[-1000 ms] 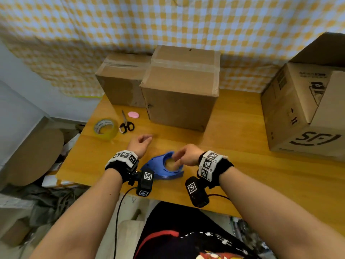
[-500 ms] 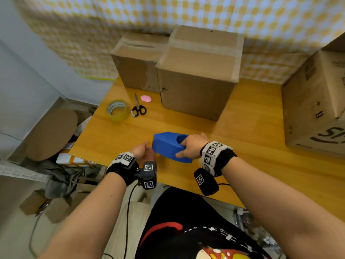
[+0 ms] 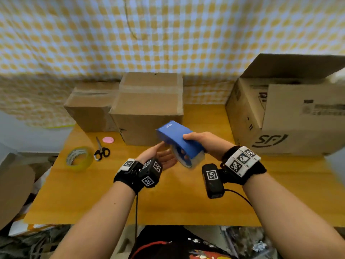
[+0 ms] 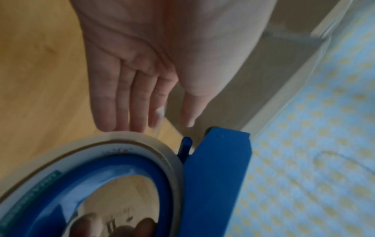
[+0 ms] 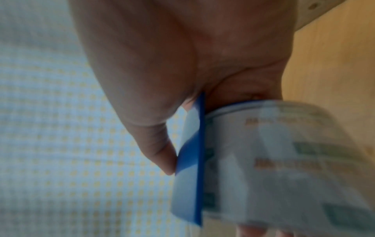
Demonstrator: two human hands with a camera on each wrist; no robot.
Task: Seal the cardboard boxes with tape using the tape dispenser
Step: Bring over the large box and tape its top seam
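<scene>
The dispenser (image 3: 180,142) is held off the table (image 3: 177,202) at frame centre by the right hand (image 3: 204,144), thumb on top, fingers curled under thru the roll (image 3: 188,161); prob. so the tape end faces the other hand. The left hand (image 3: 158,156) is kept palm-up just beside it, fingers (image 4: 129,99) straight & pressed together, tips near the roll's edge, likely to find the loose end. Two boxes (image 3: 149,107), seams already taped, are seen upper centre; the open box (image 3: 285,113) at right is unsealed, so most likely next. Spare tape (image 3: 79,158) and scissors (image 3: 100,151) are left at centre-left.
</scene>
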